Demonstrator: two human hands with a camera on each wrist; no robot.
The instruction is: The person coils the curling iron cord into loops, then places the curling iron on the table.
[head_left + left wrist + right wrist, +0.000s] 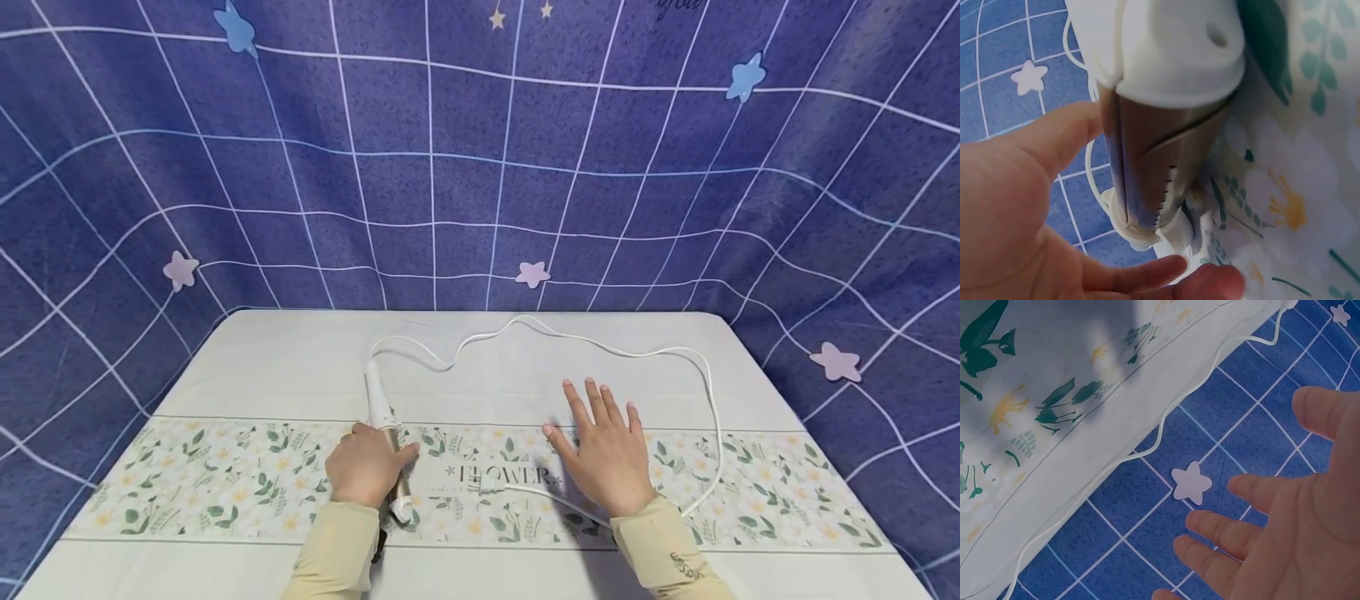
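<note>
A curling iron with a white handle, gold barrel and white tip lies at the left of centre, its tip toward the person. My left hand straddles the barrel from above. In the left wrist view the thumb meets one side, while loosely bent fingers hang on the other side with a gap. My right hand is spread, palm down, over the white cord, apart from the iron. The plug lies between the hands.
The white table has a floral band printed with the word FLOWER. The cord makes a wide loop along the back and right of the table. A blue curtain with grid lines and stars hangs behind and at both sides.
</note>
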